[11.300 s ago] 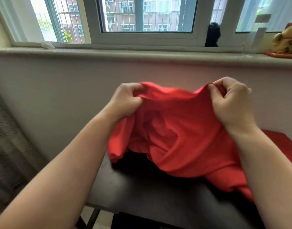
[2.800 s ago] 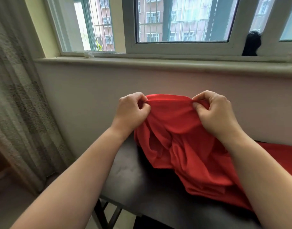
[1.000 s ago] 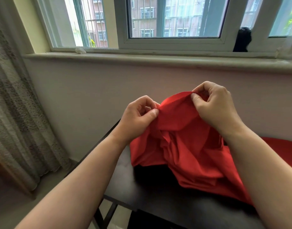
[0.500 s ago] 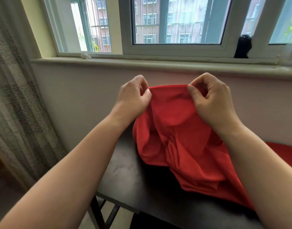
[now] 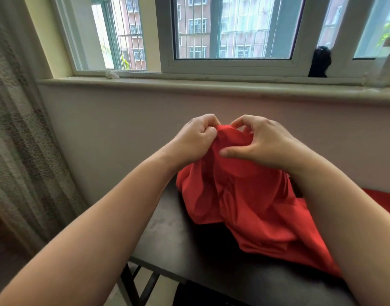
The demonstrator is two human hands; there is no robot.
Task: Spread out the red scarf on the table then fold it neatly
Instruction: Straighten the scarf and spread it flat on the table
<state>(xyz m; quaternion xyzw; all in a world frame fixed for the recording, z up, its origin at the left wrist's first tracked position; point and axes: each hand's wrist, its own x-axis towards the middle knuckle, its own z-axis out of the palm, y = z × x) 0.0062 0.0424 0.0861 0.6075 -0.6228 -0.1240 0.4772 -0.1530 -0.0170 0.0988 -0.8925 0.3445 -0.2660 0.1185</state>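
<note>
The red scarf (image 5: 251,199) is bunched up, its top lifted above the dark table (image 5: 174,239) and its lower folds lying on the tabletop and trailing to the right. My left hand (image 5: 194,140) pinches the scarf's top edge between thumb and curled fingers. My right hand (image 5: 266,144) is close beside it, fingers curled over the same top edge, thumb stretched out to the left across the cloth. The two hands nearly touch. My right forearm hides part of the scarf.
The table stands against a wall under a window sill (image 5: 189,87). A black object (image 5: 319,61) stands on the sill at the right. A patterned curtain (image 5: 19,151) hangs at the left. The table's left edge and metal legs (image 5: 132,286) show below.
My hands have come together from about a hand's width apart and dropped a little. The stretched top edge of the scarf has bunched into a narrow peak between them.
</note>
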